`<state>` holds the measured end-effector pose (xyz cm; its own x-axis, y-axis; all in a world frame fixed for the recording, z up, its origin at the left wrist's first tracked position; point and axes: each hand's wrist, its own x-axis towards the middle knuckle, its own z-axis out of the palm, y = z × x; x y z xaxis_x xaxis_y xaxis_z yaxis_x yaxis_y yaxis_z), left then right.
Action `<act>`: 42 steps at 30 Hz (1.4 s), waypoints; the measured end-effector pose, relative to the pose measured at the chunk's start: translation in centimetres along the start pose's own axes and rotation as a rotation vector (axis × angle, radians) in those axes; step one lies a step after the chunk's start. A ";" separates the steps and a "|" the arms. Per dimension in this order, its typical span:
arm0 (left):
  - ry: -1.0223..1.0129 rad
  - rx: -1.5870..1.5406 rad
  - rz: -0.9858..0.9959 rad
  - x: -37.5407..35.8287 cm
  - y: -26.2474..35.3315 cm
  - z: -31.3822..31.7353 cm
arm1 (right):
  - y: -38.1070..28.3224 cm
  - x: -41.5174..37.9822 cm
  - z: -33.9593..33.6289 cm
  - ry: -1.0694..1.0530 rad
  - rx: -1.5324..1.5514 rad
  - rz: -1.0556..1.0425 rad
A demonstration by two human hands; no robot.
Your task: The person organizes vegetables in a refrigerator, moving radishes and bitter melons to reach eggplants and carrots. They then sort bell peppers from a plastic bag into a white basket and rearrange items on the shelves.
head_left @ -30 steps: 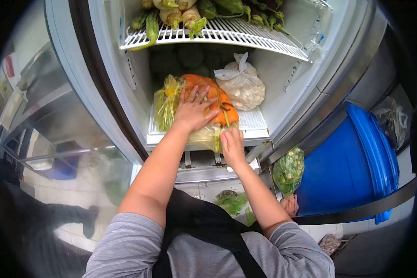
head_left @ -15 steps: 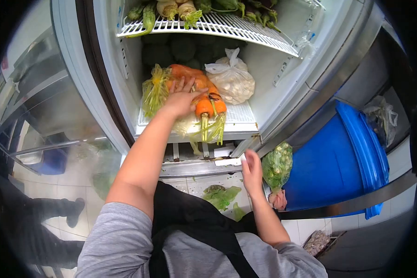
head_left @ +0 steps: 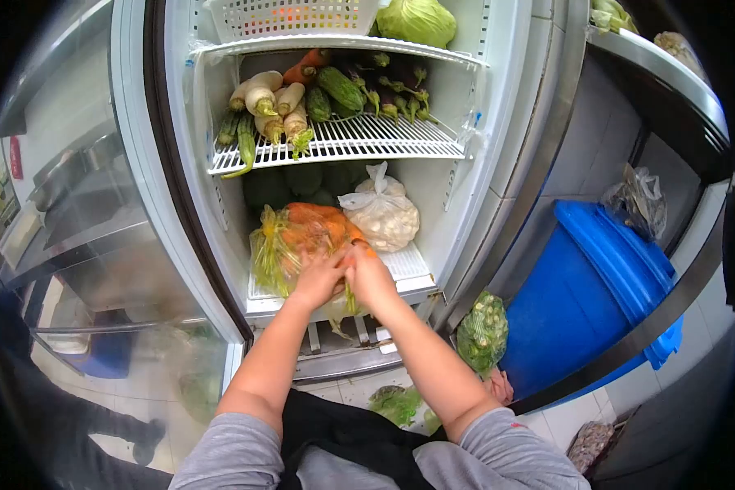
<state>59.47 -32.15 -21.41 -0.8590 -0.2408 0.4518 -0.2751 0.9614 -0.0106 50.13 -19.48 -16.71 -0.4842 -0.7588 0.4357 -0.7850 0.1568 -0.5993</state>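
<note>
A clear plastic bag of carrots (head_left: pixel 306 219), its yellowish knotted end at the left, lies on the bottom shelf of an upright fridge. My left hand (head_left: pixel 318 279) presses on the near side of the bag with its fingers curled against the plastic, slightly blurred. Right beside it and touching it, my right hand (head_left: pixel 371 279) closes over the carrots at the bag's open right end. Its fingers are mostly hidden behind the back of the hand. Green carrot stems hang just below the hands. A knotted white bag of pale pieces (head_left: pixel 384 216) sits to the right.
The wire shelf (head_left: pixel 343 149) above holds white radishes (head_left: pixel 261 100), green gourds (head_left: pixel 340 90) and eggplants. A white basket (head_left: pixel 290 18) and a cabbage (head_left: pixel 418 22) are higher up. The glass door (head_left: pixel 98 245) stands open at left. A blue bin (head_left: pixel 580 294) and a bagged green vegetable (head_left: pixel 483 331) are at right.
My right hand has come up from beside the fridge's lower edge to the carrots. My left hand has moved down toward the bag's near side. The view has tilted up, showing more upper shelves.
</note>
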 end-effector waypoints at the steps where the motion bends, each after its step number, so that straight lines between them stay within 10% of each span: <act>1: -0.007 0.004 0.006 -0.1 -0.5 1.1 | 1.5 -0.1 0.7 0.004 0.007 0.007; 5: 0.124 -0.015 0.332 0.5 -1.5 0.5 | 8.9 -0.5 2.4 0.012 0.233 -0.052; 8: 0.394 -0.365 0.101 1.7 -4.1 0.3 | 9.7 -2.8 2.5 -0.274 -0.185 -0.126; 10: 0.530 -0.883 -0.548 2.2 -4.0 -2.0 | 10.7 -3.4 4.2 -0.231 -0.221 -0.170; 13: 0.688 -0.729 -0.500 3.1 -2.9 -3.8 | 9.2 -3.3 4.2 -0.211 -0.291 -0.186; 15: 0.735 -0.701 -0.429 3.4 -1.4 -4.6 | 6.2 -2.6 2.7 0.168 0.130 -0.195; 17: 0.593 -1.481 -0.339 3.2 1.3 -6.4 | 2.7 -2.8 -0.9 0.316 0.281 -0.257; 20: 0.519 -1.777 -0.201 2.1 5.1 -7.5 | 1.3 -4.7 -6.2 -0.402 0.586 0.133; 22: 0.007 -2.010 -0.238 1.1 6.2 -7.9 | 4.3 -7.1 -5.9 -0.660 0.798 0.183; 25: -0.231 -1.849 -0.531 0.2 7.9 -7.8 | 5.8 -12.2 -4.7 -0.404 0.647 0.223; 29: 0.138 -2.015 -0.916 -0.7 12.1 -4.2 | 2.9 -16.9 -5.8 -0.405 0.730 0.403; 36: 0.468 -1.624 -0.427 -2.7 16.6 -2.3 | 2.6 -20.2 -4.5 -0.356 1.263 0.526; 38: 0.529 -1.351 -0.281 -2.9 18.4 -2.9 | 2.8 -19.9 -3.4 -0.383 2.092 1.001; 42: 0.676 -1.501 -0.202 -1.0 16.4 -3.0 | 8.5 -18.5 -1.5 0.057 1.558 0.858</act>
<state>57.11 -15.80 -19.30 -0.4228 -0.6578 0.6233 0.6274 0.2839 0.7251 51.81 -3.20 -28.85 -0.5597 -0.7680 -0.3114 0.7122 -0.2536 -0.6546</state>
